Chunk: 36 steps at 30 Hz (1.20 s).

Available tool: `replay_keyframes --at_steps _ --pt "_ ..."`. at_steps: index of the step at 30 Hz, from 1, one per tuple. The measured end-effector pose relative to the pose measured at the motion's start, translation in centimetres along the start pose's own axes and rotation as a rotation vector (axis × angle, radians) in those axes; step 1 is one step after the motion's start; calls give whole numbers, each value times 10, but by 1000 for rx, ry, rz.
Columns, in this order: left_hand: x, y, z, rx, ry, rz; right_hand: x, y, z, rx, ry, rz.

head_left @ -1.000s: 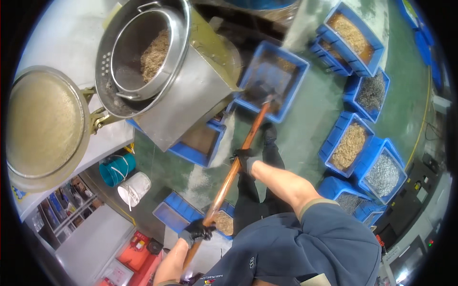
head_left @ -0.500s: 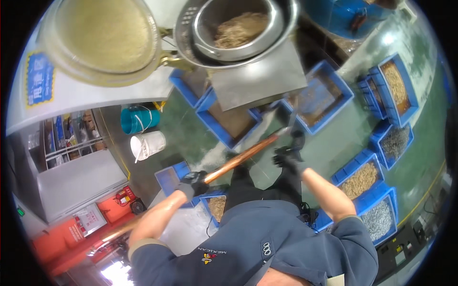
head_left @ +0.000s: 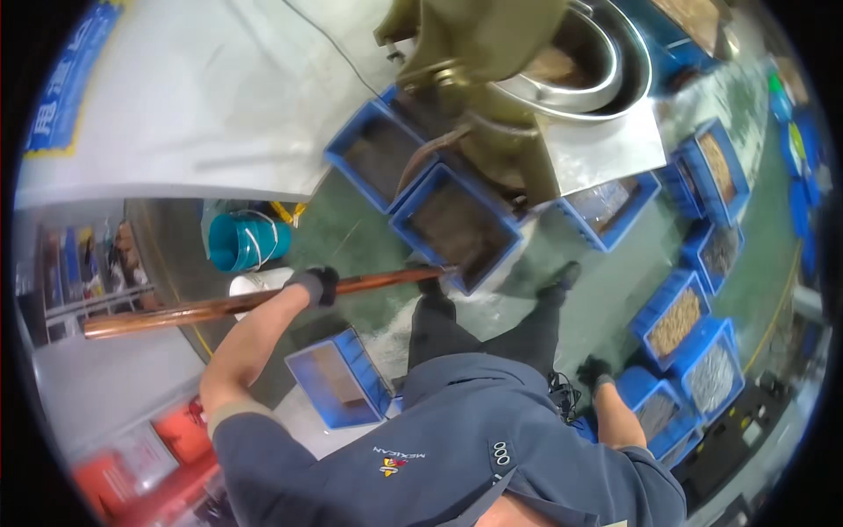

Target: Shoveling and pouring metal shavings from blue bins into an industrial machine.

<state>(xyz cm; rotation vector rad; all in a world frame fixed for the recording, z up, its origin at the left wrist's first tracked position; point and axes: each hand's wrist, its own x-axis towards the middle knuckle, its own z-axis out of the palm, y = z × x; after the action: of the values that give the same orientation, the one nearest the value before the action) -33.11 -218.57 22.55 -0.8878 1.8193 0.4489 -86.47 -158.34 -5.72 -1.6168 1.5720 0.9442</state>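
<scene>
My left hand point(head_left: 313, 285), gloved, is wrapped around the copper-coloured handle point(head_left: 237, 305) left of centre; the handle runs from the far left toward the blue bin point(head_left: 457, 230) just above the middle of the frame, where its far end meets the bin's near rim. My right hand point(head_left: 595, 372), also gloved, hangs free at lower right, holding nothing; I cannot tell how far it is closed. To do this well, I judge I should get the second hand on the handle and keep the tip low inside the bin. Room is tight: the metal machine point(head_left: 527, 105) overhangs the bin, a teal bucket point(head_left: 243, 243) sits to the left, another blue bin point(head_left: 338, 378) below. Open green floor point(head_left: 606, 290) lies to the right.
</scene>
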Motion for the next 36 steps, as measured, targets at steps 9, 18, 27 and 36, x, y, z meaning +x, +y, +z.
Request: replay_keyframes --at_steps 9,18,27,36 --pt "131 -92 -64 39 -143 -34 -225 -237 65 711 -265 273" --pt "226 -127 -152 282 368 -244 -316 -343 -25 2607 -171 1439" --pt "270 -172 -187 634 622 -291 -345 -428 -76 2557 -140 1239" --pt "297 -176 -126 643 1108 -60 -344 -454 -52 2710 4 1446"
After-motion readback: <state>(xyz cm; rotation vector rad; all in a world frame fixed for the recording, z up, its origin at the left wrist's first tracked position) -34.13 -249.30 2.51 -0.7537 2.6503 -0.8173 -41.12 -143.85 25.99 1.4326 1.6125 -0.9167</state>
